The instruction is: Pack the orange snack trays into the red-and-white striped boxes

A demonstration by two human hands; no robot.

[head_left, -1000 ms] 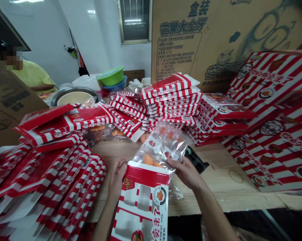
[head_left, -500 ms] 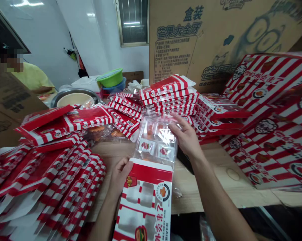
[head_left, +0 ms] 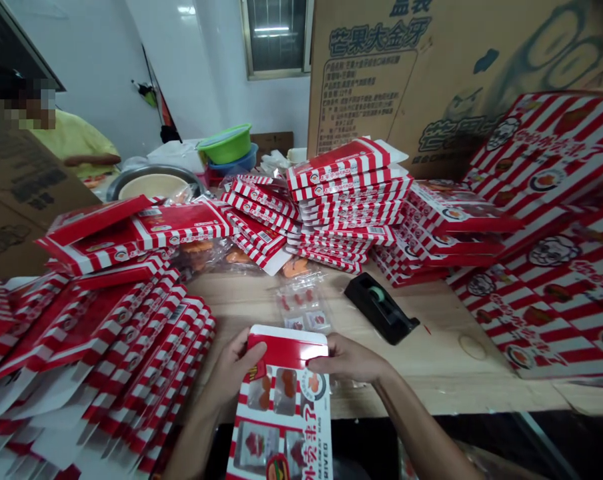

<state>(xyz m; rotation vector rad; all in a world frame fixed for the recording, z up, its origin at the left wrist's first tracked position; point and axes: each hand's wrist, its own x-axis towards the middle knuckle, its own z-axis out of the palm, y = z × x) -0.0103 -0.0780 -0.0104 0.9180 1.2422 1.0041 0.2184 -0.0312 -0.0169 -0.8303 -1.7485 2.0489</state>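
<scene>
A red-and-white striped carton (head_left: 284, 407) stands on end at the table's near edge, with orange snacks showing through its windows. My left hand (head_left: 235, 369) grips its upper left side. My right hand (head_left: 345, 360) holds its upper right corner, fingers on the red top flap. Just beyond the carton a clear plastic bag of small sauce packets (head_left: 302, 309) lies on the wooden table (head_left: 441, 360).
Flat striped cartons are heaped at the left (head_left: 106, 340) and stacked at the back (head_left: 349, 193). A black tape dispenser (head_left: 380, 309) sits right of the bag. Big cardboard box (head_left: 431, 73) behind; striped sheets (head_left: 546, 267) at right. A person in yellow (head_left: 74, 147) sits far left by bowls (head_left: 226, 143).
The clear bag of snacks that stuck out of the carton's top has gone inside. My right hand came down from the bag's top to the carton's flap.
</scene>
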